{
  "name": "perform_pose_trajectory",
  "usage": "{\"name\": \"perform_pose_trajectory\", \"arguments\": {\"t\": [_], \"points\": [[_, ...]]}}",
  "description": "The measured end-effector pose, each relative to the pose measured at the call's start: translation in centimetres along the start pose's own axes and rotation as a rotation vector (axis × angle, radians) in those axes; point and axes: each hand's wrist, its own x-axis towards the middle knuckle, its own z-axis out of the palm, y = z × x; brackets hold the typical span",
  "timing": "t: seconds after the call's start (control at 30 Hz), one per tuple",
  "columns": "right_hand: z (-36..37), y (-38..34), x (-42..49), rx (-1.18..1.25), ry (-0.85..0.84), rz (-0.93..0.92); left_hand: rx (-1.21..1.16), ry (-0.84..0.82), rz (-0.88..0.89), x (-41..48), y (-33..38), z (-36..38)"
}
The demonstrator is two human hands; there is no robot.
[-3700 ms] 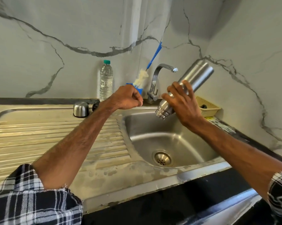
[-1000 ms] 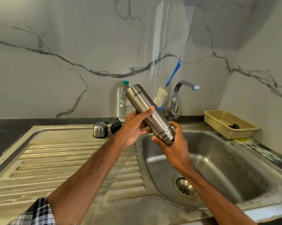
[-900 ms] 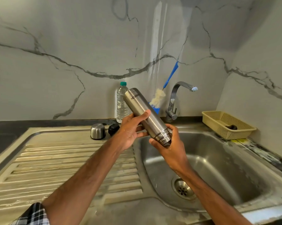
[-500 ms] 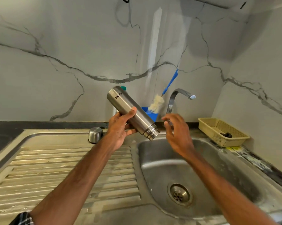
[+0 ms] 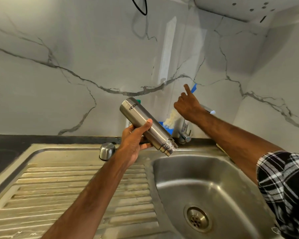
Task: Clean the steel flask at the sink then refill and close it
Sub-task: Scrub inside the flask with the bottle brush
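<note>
The left hand (image 5: 136, 140) wraps its fingers round the steel flask (image 5: 148, 125), tipped mouth-down by the sink (image 5: 149, 178); the right hand (image 5: 188, 107) is up at the blue brush (image 5: 194, 87) — one finger up, others curled, grip unclear; best grab the handle firmly — hold the flask steady.

clothing shows at about four o'clock: a sleeve (image 5: 283, 187) on the right arm — a woven check, black ground crossed by broad white bands and thinner grey-white lines that make uneven squares. its edge lies as a slightly thickened rim across the arm near the elbow, and the cloth behind it bunches in soft creases toward five o'clock. past that rim the right forearm (image 5: 231, 137) is bare up to the right hand (image 5: 188, 107), near two o'clock. the left forearm (image 5: 93, 195), from seven o'clock, is bare too — as is the left hand (image 5: 135, 142) near the centre.
</note>
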Motion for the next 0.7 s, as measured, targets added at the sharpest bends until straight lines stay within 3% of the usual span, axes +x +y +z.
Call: {"name": "perform_pose_trajectory", "arguments": {"t": [0.13,0.43,0.7], "points": [[0.2,-0.5,0.6,0.080,-0.042,0.041,-0.009,-0.011,-0.013,0.1,0.1,0.0],[-1.5,2.4,1.9,0.184,0.070,0.140,-0.010,-0.008,-0.019,0.5,0.4,-0.3],[-1.4,-2.0,1.8,0.216,0.032,0.119,-0.002,0.011,-0.023,0.5,0.6,-0.5]]}}
